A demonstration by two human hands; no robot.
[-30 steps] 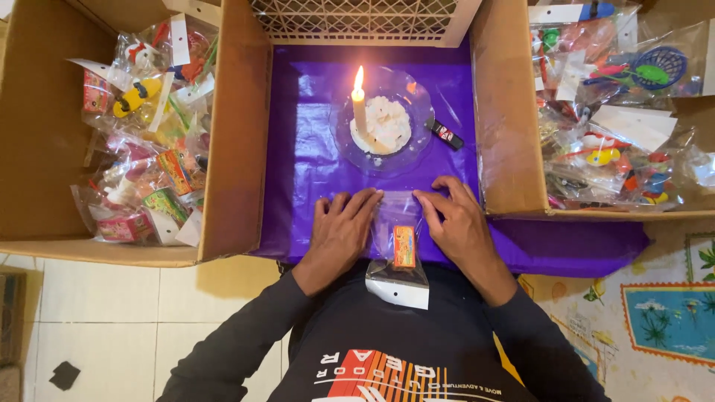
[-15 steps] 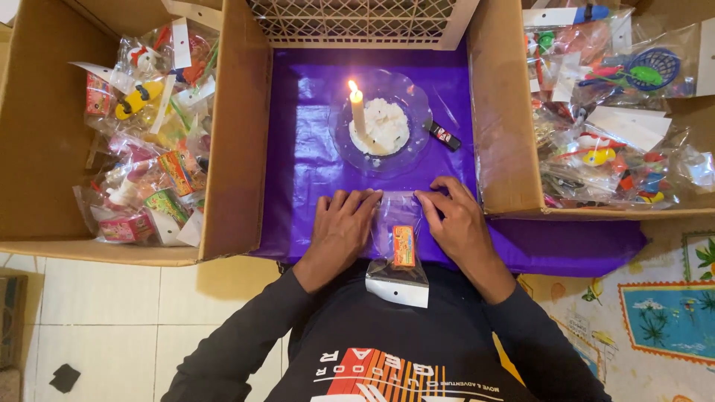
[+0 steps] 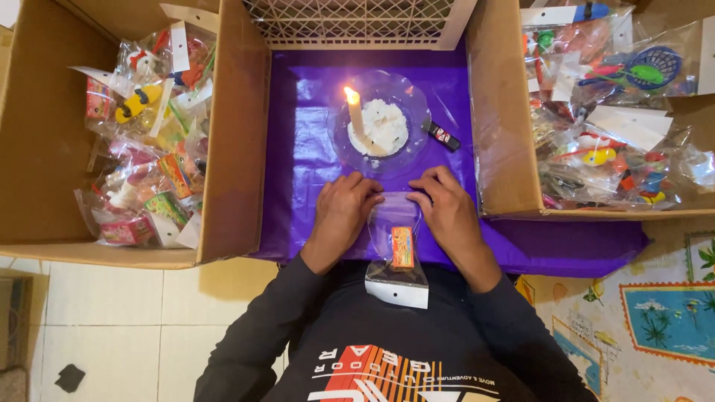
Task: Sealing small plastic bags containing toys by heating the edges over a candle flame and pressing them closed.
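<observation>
Now both hands lie flat on the purple sheet, much as they did in the earlier pictures; neither has shifted in any way that shows. The left hand presses its fingers on the upper left corner of the clear plastic bag, and the right hand does the same on the upper right corner, so each pins the bag's top edge rather than closing around it. The bag lies between the two hands and runs back toward the person's chest, with a small orange packet inside it and a white card header at its near end.

Just beyond the fingertips stands a clear glass dish holding a lit candle in a white mound of wax. The flame leans a little differently than before; nothing else has changed. A small dark lighter lies beyond the right hand, beside the dish. Outward of each hand stands an open cardboard box full of bagged toys.
</observation>
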